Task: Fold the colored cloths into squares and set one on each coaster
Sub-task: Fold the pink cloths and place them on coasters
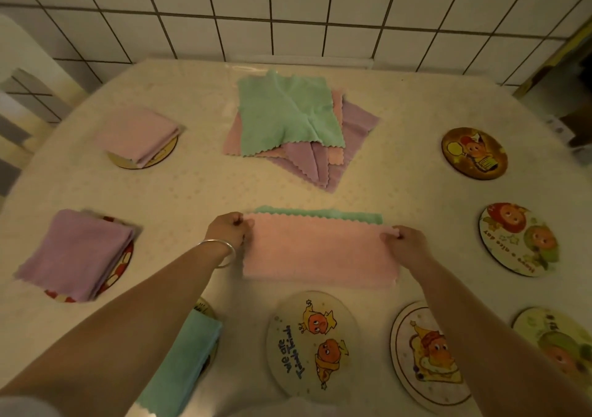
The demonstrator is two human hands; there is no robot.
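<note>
Head view: three coasters left of the unfolded pile (294, 125) hold folded cloths, five bare ones remain, and just nearer than it left hand (229, 227) and right hand (405, 243) pinch the half-folded pink cloth (320, 250).

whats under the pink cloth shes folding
A green cloth lies under the pink cloth; only its far edge shows. Both hands, left and right, pinch the pink cloth's corners.
</note>
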